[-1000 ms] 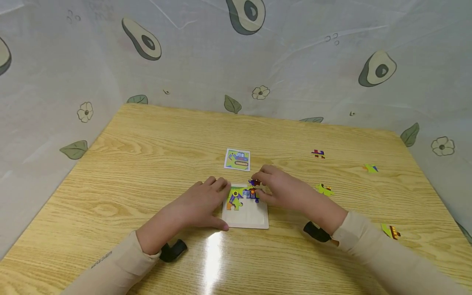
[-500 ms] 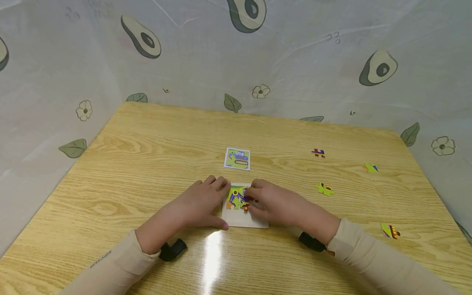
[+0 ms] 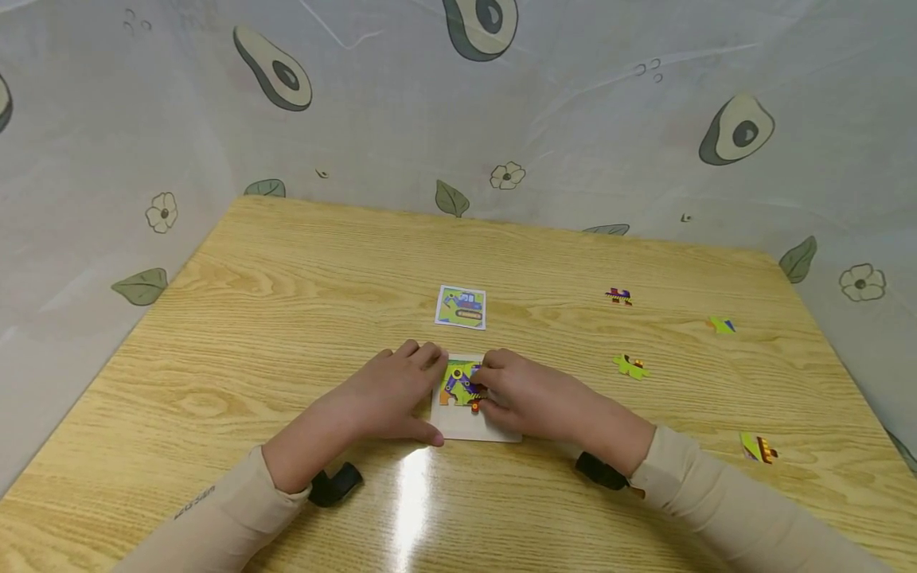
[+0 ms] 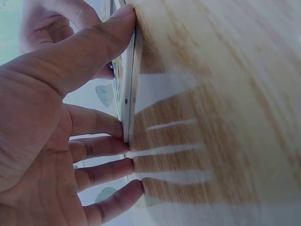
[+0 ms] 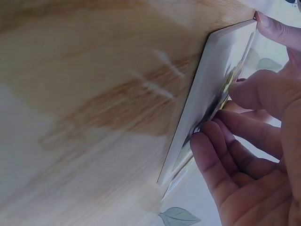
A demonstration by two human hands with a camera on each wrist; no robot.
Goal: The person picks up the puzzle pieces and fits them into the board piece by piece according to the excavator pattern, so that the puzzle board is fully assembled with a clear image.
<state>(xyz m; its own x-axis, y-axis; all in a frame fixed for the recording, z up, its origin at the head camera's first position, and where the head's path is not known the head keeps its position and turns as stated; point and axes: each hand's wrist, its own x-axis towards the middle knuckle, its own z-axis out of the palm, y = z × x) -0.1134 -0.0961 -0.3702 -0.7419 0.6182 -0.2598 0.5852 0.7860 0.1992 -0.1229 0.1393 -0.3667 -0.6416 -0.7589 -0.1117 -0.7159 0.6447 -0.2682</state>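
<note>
In the head view a pale square puzzle tray [image 3: 466, 434] lies on the table, several joined jigsaw pieces [image 3: 453, 387] in its upper left part. My left hand [image 3: 387, 395] rests along the tray's left side; its fingers are fairly straight and, in the left wrist view, the thumb and index finger touch the tray edge [image 4: 127, 101]. From the right, my right hand [image 3: 533, 395] pinches a dark purple, red and yellow jigsaw piece [image 3: 475, 407] against the joined pieces. Its fingers hide most of that piece and the tray's upper right part.
Behind the tray lies a picture card [image 3: 461, 307] of an excavator. Several loose pieces are spread to the right, among them a purple-red one [image 3: 619, 297] and a green one [image 3: 631, 367]. Black wrist mounts [image 3: 337, 485] sit under both wrists. A patterned curtain [image 3: 358, 119] borders the table.
My right hand has moved down and to the left with the jigsaw piece, up to the joined pieces, and shifts only slightly lately. The left hand stays at the tray's left side.
</note>
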